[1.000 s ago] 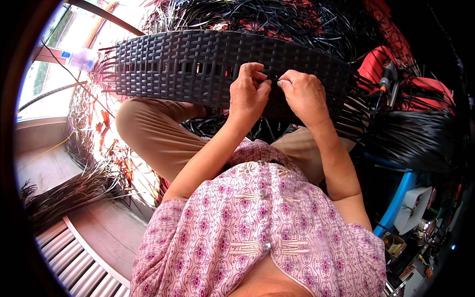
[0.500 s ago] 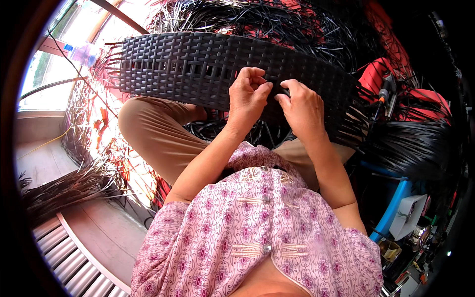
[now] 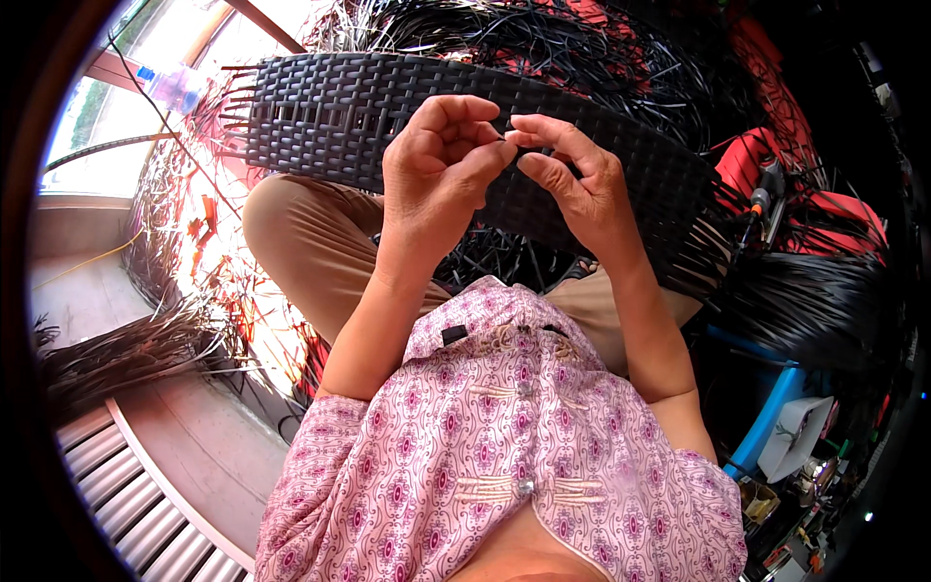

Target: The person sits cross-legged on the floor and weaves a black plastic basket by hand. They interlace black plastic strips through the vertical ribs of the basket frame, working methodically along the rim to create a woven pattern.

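Observation:
A black woven strip panel [image 3: 320, 109] lies across in front of me over my bent legs, with loose strip ends sticking out at both sides. Above its middle, my left hand [image 3: 434, 179] is raised, thumb and fingers pinched together. A tiny dark bit shows at those fingertips, too small to name. My right hand [image 3: 587, 184] is close beside it, fingers curved and the thumb apart from the index finger. The right fingertips come right up to the left ones, and nothing can be seen held in them.
Tangled black strips [image 3: 621, 73] are heaped beyond the panel. At right are red material [image 3: 742, 160], an orange-banded tool [image 3: 761, 197] and a bundle of black strips [image 3: 800, 301]. Another strip bundle [image 3: 136, 364] lies left, above a white slatted surface [image 3: 126, 495].
Both hands have lifted off the panel and come nearer to me, looking larger. The left hand has shifted left and up. The right thumb and index finger have parted.

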Demonstrator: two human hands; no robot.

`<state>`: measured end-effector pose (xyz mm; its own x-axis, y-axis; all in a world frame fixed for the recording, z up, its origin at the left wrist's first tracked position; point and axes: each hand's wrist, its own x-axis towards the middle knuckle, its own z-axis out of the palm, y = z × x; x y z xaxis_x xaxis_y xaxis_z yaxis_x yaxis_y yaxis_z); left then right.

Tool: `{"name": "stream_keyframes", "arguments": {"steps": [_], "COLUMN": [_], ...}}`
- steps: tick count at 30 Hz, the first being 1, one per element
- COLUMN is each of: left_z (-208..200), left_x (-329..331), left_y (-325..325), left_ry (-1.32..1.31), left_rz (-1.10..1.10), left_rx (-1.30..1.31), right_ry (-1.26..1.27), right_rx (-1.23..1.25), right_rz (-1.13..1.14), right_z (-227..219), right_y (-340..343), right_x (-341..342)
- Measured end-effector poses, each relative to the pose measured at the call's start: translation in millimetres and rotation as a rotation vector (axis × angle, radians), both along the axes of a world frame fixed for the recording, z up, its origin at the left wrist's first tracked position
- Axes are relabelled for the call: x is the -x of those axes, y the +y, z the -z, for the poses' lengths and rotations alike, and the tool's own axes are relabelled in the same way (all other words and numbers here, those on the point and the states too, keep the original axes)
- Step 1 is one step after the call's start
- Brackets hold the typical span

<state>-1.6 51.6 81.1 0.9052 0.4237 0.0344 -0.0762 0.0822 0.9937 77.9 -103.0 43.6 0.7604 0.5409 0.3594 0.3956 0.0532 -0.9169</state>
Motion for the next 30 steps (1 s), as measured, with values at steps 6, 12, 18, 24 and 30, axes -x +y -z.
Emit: {"name": "stream_keyframes", "arguments": {"steps": [6,12,18,24,30], "left_z": [29,96,101,100,104], "left_x": [-12,-26,-35,-37,-41], "left_y": [0,-19,-34,-35,-42], "left_ry": [0.009,0.103,0.113,0.174,0.151], "left_rz": [0.126,-0.068,-0.133,-0.14,-0.173], "left_rx": [0.16,-0.727,-0.987,-0.908,-1.036], "right_ry": [0.234,0.282,0.209,-0.042,-0.018], "right_rx": [0.071,0.191,0.3,0.466,0.467], "right_rz": [0.091,0.27,0.333,0.39,0.405], "right_z": [2,17,29,37,37], "right_y": [-18,-37,-33,-25,-25], "right_x": [2,6,8,4,4]}}
